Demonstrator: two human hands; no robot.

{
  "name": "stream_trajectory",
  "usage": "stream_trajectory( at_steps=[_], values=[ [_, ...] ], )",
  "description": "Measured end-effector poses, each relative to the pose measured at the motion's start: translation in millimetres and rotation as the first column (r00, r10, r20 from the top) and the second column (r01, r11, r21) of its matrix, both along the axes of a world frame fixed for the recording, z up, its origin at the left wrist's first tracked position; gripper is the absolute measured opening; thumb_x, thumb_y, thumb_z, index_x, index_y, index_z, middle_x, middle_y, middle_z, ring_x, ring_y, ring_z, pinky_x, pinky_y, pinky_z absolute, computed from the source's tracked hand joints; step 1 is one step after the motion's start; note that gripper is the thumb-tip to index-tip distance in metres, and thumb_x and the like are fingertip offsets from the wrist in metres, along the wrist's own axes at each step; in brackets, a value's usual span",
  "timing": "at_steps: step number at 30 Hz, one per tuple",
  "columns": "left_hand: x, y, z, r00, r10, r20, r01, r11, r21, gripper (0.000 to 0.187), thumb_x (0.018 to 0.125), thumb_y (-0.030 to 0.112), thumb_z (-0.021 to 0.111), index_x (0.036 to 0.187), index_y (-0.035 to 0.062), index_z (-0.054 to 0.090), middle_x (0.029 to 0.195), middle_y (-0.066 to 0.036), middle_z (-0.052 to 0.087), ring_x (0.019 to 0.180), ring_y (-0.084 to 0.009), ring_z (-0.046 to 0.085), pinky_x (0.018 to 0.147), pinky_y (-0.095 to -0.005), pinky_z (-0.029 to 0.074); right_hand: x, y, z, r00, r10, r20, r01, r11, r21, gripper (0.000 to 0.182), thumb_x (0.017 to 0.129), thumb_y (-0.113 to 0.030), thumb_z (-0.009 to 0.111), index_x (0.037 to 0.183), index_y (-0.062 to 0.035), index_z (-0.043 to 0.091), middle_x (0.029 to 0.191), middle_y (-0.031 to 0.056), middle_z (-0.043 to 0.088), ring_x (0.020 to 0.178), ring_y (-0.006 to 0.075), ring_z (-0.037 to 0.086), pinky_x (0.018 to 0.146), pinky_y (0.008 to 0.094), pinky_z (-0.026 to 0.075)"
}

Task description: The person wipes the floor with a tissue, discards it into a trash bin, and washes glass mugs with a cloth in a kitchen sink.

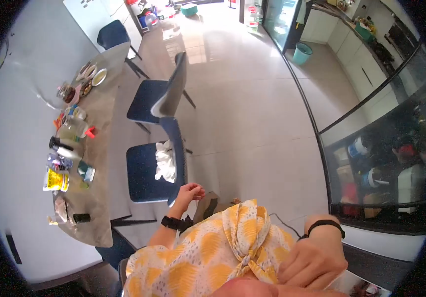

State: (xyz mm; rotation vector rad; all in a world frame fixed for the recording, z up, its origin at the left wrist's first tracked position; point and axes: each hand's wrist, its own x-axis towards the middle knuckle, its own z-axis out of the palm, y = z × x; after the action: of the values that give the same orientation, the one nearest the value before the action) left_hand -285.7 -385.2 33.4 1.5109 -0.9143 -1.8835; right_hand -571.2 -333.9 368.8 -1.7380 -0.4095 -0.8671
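Note:
My left hand point(191, 191) is held low, just right of the front blue chair point(146, 173), with its fingers bent and partly apart and nothing seen between them. A crumpled white cloth point(165, 162) lies on that chair, above my left hand in the view. My right hand point(312, 262) is at the lower right, against the side of the yellow and white patterned top point(193, 262). Its fingers are curled inward, and their tips are hidden, so what they hold, if anything, cannot be seen. Black bands circle both wrists.
At the left stands a long table point(101, 143) bearing bottles, dishes and packets. A second blue chair point(148, 101) stands beyond the front one. Glass-panelled sliding doors point(371, 143) run along the right. A green bin point(302, 53) is by the kitchen cabinets. A dark cable lies on the floor.

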Motion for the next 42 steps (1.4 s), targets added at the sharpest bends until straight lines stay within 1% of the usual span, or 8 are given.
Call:
stream_trajectory(
  at_steps=[7, 10, 18, 25, 34, 37, 39, 42],
  values=[
    [-65, -109, -10, 0.975, -0.221, 0.011, 0.221, 0.975, -0.019, 0.016, 0.087, 0.018, 0.053, 0.093, 0.0036, 0.058, 0.085, -0.007, 0.064, 0.076, -0.0153, 0.062, 0.065, -0.0275, 0.050, -76, -61, -31, 0.979, 0.018, 0.203, -0.039, 0.994, 0.102, 0.029, 0.087, -0.013, 0.043, 0.064, 0.0036, 0.048, 0.071, 0.0104, 0.053, 0.059, 0.0233, 0.053, 0.054, 0.0357, 0.045],
    [-86, -168, -15, 0.963, -0.269, 0.010, 0.269, 0.963, 0.004, 0.017, 0.086, 0.018, 0.053, 0.090, 0.0033, 0.059, 0.084, -0.007, 0.064, 0.076, -0.0159, 0.062, 0.065, -0.0277, 0.050, -81, -94, -42, 0.471, -0.812, -0.343, 0.880, 0.407, 0.244, 0.018, 0.077, -0.003, 0.060, 0.094, 0.0020, 0.059, 0.095, 0.0147, 0.062, 0.078, 0.0276, 0.060, 0.066, 0.0332, 0.047],
    [-107, -320, -4, 0.964, -0.262, 0.049, 0.264, 0.964, -0.028, 0.019, 0.086, 0.020, 0.054, 0.093, 0.0029, 0.057, 0.084, -0.007, 0.063, 0.075, -0.0152, 0.062, 0.064, -0.0275, 0.049, -60, -261, -4, 0.967, -0.058, -0.247, 0.142, 0.931, 0.336, 0.011, 0.082, 0.002, 0.046, 0.080, 0.0057, 0.055, 0.086, 0.0177, 0.059, 0.075, 0.0280, 0.059, 0.062, 0.0348, 0.047],
    [-152, -419, -20, 0.937, -0.341, 0.077, 0.339, 0.940, 0.035, 0.020, 0.085, 0.020, 0.055, 0.093, 0.0024, 0.057, 0.084, -0.008, 0.063, 0.076, -0.0161, 0.062, 0.064, -0.0276, 0.049, -121, -321, -21, 0.909, -0.399, -0.119, 0.386, 0.915, -0.118, 0.018, 0.085, -0.023, 0.052, 0.098, -0.0114, 0.057, 0.090, 0.0043, 0.058, 0.069, 0.0177, 0.057, 0.055, 0.0302, 0.044],
    [-252, -497, -21, 0.920, -0.374, 0.121, 0.372, 0.927, 0.039, 0.019, 0.085, 0.020, 0.055, 0.093, 0.0031, 0.057, 0.084, -0.008, 0.063, 0.075, -0.0163, 0.062, 0.064, -0.0274, 0.049, -254, -410, -32, 0.997, 0.072, 0.032, -0.069, 0.993, -0.097, 0.033, 0.088, -0.015, 0.032, 0.076, 0.0037, 0.057, 0.082, 0.0179, 0.057, 0.073, 0.0261, 0.058, 0.059, 0.0317, 0.046],
    [-269, -516, -18, 0.959, -0.241, 0.151, 0.231, 0.970, 0.078, 0.019, 0.085, 0.021, 0.054, 0.093, 0.0042, 0.057, 0.085, -0.007, 0.063, 0.075, -0.0165, 0.062, 0.064, -0.0282, 0.049, -330, -462, -78, 0.993, -0.071, 0.091, 0.051, 0.978, 0.203, 0.028, 0.085, -0.014, 0.038, 0.070, -0.0023, 0.058, 0.078, 0.0146, 0.057, 0.066, 0.0233, 0.057, 0.059, 0.0293, 0.046],
    [-275, -526, -16, 0.973, -0.176, 0.151, 0.160, 0.981, 0.110, 0.019, 0.085, 0.021, 0.054, 0.093, 0.0043, 0.057, 0.084, -0.008, 0.063, 0.075, -0.0168, 0.062, 0.064, -0.0287, 0.049, -371, -502, -110, 0.318, -0.694, -0.646, 0.947, 0.257, 0.190, 0.016, 0.085, -0.013, 0.055, 0.079, -0.0002, 0.061, 0.075, 0.0073, 0.064, 0.067, 0.0139, 0.061, 0.055, 0.0241, 0.045],
    [-267, -535, -30, 0.986, -0.058, 0.154, 0.032, 0.985, 0.168, 0.017, 0.085, 0.020, 0.053, 0.093, 0.0051, 0.057, 0.083, -0.008, 0.063, 0.074, -0.0177, 0.063, 0.063, -0.0300, 0.050, -391, -586, -179, 0.412, -0.576, -0.706, 0.907, 0.187, 0.377, 0.005, 0.081, -0.005, 0.055, 0.080, -0.0029, 0.060, 0.073, 0.0023, 0.061, 0.064, 0.0088, 0.057, 0.056, 0.0210, 0.042]
  ],
)
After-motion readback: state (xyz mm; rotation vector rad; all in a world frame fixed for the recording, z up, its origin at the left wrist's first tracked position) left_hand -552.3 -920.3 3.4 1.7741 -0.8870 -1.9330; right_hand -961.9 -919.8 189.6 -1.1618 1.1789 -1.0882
